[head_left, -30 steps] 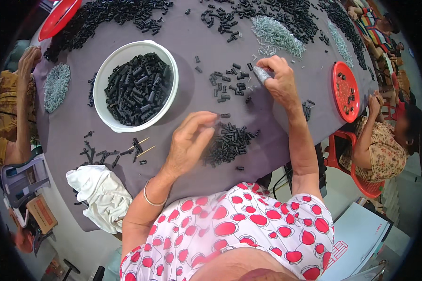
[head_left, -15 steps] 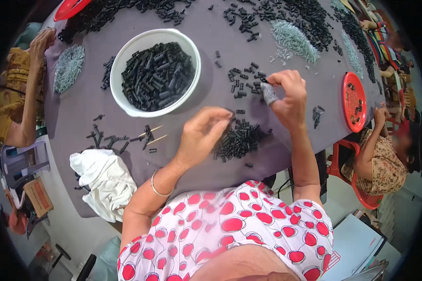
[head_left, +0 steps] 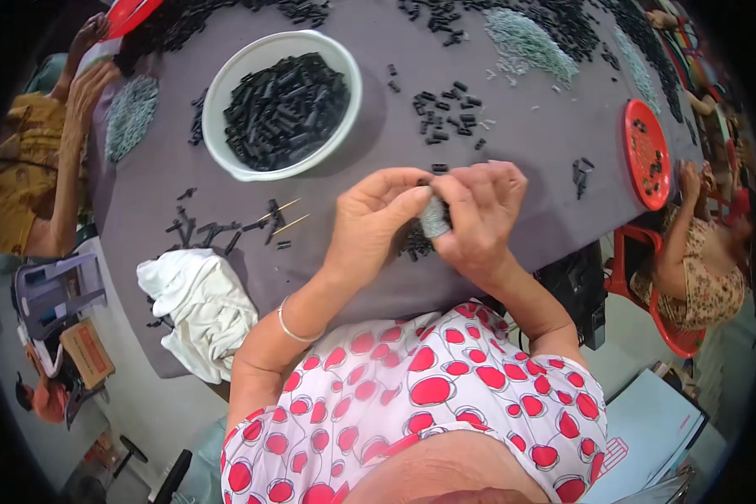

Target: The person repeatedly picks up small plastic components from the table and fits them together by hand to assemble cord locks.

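My left hand (head_left: pixel 363 220) and my right hand (head_left: pixel 481 208) meet fingertip to fingertip over the table's near side. Between the pinched tips shows a bit of a small black tubular piece (head_left: pixel 426 181); my fingers cover most of it. A grey wrap is wound around a digit of my right hand. Right under the hands lies a pile of small black pieces (head_left: pixel 414 245), partly hidden by them. Farther off are loose black pieces (head_left: pixel 445 115), scattered on the grey tablecloth (head_left: pixel 370 126).
A white bowl (head_left: pixel 216 144) full of black tubes stands left of centre. Nearer lie a white cloth (head_left: pixel 200 311), joined black pieces (head_left: pixel 218 228) and thin wooden sticks (head_left: pixel 291 225). Pale small parts (head_left: pixel 529 42) and a red tray (head_left: pixel 632 160) are at right. Other people sit at both sides.
My right hand has come left and nearer from the loose black pieces to join my left hand. My left hand has shifted slightly right, and its fingertips now touch the right hand's.
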The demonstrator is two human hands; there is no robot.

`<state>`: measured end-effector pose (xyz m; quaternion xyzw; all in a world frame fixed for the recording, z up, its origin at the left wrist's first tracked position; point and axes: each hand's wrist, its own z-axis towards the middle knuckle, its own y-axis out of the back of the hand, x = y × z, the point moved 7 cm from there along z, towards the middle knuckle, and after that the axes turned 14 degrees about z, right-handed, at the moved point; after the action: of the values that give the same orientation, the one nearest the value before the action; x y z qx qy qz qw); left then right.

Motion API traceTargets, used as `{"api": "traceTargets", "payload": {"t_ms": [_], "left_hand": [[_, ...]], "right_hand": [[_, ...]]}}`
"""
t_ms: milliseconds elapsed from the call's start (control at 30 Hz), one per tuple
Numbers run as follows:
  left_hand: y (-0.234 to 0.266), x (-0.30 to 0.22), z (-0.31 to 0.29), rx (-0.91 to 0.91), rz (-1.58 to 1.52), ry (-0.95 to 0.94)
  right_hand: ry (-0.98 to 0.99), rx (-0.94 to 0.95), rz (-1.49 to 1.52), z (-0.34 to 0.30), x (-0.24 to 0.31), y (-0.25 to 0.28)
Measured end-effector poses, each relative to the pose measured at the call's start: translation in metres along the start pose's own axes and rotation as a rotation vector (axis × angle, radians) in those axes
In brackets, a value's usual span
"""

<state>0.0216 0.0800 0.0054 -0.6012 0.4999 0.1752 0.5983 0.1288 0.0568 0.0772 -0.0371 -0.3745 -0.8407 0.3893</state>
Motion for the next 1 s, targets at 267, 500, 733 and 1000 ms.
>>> {"api": "traceTargets", "payload": {"t_ms": [267, 500, 733, 1000], "left_hand": [[0.011, -0.014, 0.004, -0.071, 0.292, -0.059], [0.017, -0.009, 0.005, -0.114, 0.396, 0.019], [0.026, -0.005, 0.005, -0.140, 0.342, 0.105], [0.019, -0.006, 0.006, -0.072, 0.341, 0.056]], "right_hand": [[-0.264, 0.031, 0.210, 0.001, -0.071, 0.035], [-0.523, 0.065, 0.306, -0.011, -0.134, 0.028], [-0.462, 0.204, 0.164, -0.011, -0.141, 0.002], [-0.383, 0.217, 0.270, 0.005, -0.105, 0.016]]}}
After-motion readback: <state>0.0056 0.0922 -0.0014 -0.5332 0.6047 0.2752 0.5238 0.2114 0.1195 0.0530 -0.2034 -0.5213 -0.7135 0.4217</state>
